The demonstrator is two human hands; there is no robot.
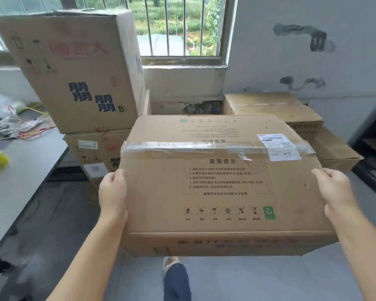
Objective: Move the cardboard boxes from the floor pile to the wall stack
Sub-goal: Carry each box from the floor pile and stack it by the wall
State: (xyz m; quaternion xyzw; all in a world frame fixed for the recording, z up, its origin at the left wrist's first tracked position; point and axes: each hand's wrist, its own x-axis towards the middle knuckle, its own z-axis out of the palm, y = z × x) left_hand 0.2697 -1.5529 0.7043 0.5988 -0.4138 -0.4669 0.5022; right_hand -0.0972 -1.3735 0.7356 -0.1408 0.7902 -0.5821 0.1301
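Cardboard box [221, 185], one item, carried clear of the floor ahead of me. Grip: my left hand [113, 192] and right hand [334, 192] clamp its short ends, thumbs over the top edge. Long axis runs left to right; taped seam parallel; printed panel up, its main text reading toward me. Risk: slipping from my palms, since nothing supports it underneath. Risk: its far left corner clipping the tilted tall box [74, 70] on the wall stack [96, 153] beside the bench [20, 170].
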